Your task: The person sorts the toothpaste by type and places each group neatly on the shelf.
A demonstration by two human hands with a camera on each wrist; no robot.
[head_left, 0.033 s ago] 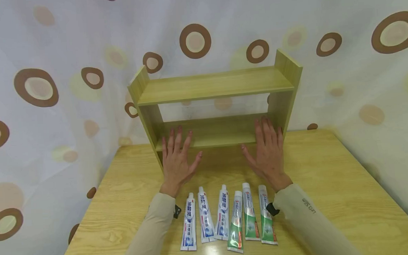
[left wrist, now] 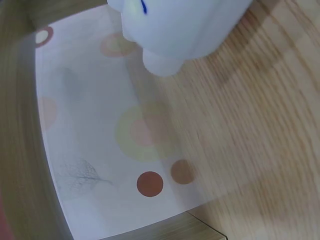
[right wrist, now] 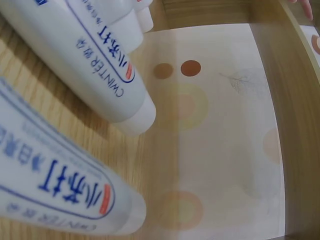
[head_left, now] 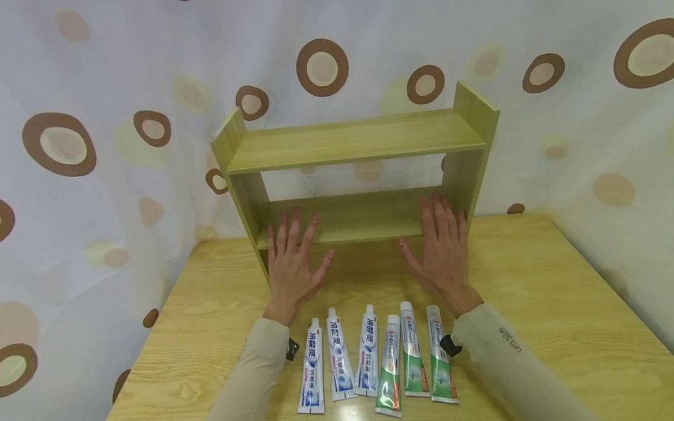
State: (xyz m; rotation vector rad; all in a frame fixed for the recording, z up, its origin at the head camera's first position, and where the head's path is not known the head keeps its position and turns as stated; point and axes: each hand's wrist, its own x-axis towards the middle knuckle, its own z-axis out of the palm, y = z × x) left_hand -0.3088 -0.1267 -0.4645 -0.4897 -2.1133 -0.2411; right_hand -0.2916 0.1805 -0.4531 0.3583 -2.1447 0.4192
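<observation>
My left hand [head_left: 291,273] lies palm down with straight, spread fingers over the left part of the lower board of a wooden shelf [head_left: 356,139]. On the right, my right hand [head_left: 443,256] has the same flat pose, its fingertips overlapping that board near the side panel. Neither hand holds anything. Between the forearms lie three white-and-blue toothpaste tubes [head_left: 340,356] and three white-and-green toothpaste tubes [head_left: 414,352], caps toward the shelf. White tube ends [left wrist: 185,30] fill the top of the left wrist view. The right wrist view shows printed tubes [right wrist: 75,185] close up.
The shelf stands at the back of a wooden table [head_left: 549,326], against a white curtain [head_left: 191,46] with brown and yellow circles. Its upper board [head_left: 350,140] bears nothing. Black wrist straps [head_left: 450,346] sit at the cuffs of the beige sleeves [head_left: 511,366].
</observation>
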